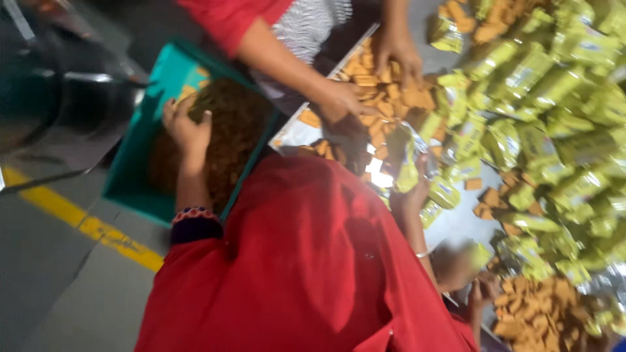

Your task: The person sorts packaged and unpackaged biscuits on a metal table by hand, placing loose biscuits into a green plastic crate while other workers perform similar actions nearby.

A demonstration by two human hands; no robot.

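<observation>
biscuits [385, 91] are heaped loose on a shiny metal tray [293, 133], which is taken as the landmark. to the right of the tray a wide drift of yellow-green foil packets [554, 98] is spread, with more loose biscuits scattered among them and a second pile [535, 313] lying well below it. to the left of the tray a teal crate [134, 169] is set, filled with brown biscuit pieces [228, 130]. beyond the crate a grey floor with a yellow line [85, 225] is seen. two hands of a co-worker in a red sleeve [228, 19] are pressed into the biscuits at the tray's upper end, one [342, 101] nearer the crate and one [398, 55] nearer the packets. much of the tray's lower edge is hidden by a red garment [306, 261].

the left hand [186, 127] is laid on the brown pieces in the crate, left of the tray, fingers spread and bent over the heap, nothing clearly grasped. the right hand [414, 189] is seen just right of the tray, blurred, fingers curled about a foil packet [407, 173], which is raised at the tray's right edge.
</observation>
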